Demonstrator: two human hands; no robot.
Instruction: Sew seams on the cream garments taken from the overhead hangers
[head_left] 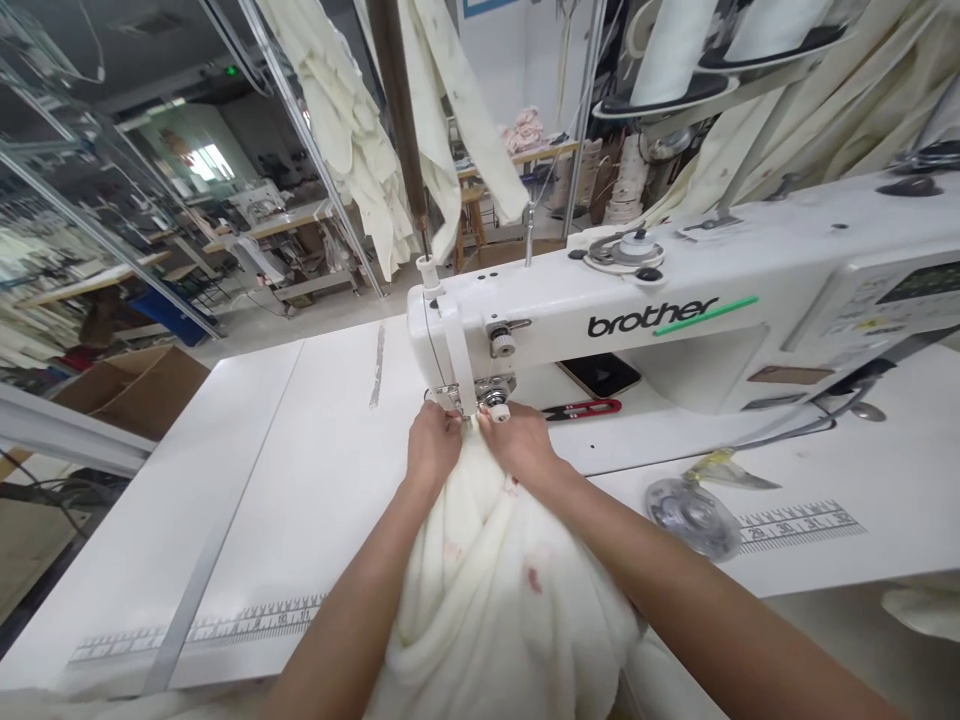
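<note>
A white sewing machine [660, 290] with "brother" on its arm stands across the table. Cream fabric [517, 590] with small reddish prints hangs over the table's front edge and runs up, gathered, to the needle area. My left hand [435, 440] is closed on the fabric just left of the presser foot. My right hand [517, 440] grips it on the other side, close under the machine's head. The fingertips are partly hidden by the machine head, and so is the stitching point.
Red-handled thread snips [585, 409] and a dark phone [600, 373] lie under the machine arm. A clear round case [691, 518] sits right of my forearm. Thread cones [671, 50] stand above. Cream fabric pieces [345, 130] hang behind; a cardboard box [139, 395] stands at left.
</note>
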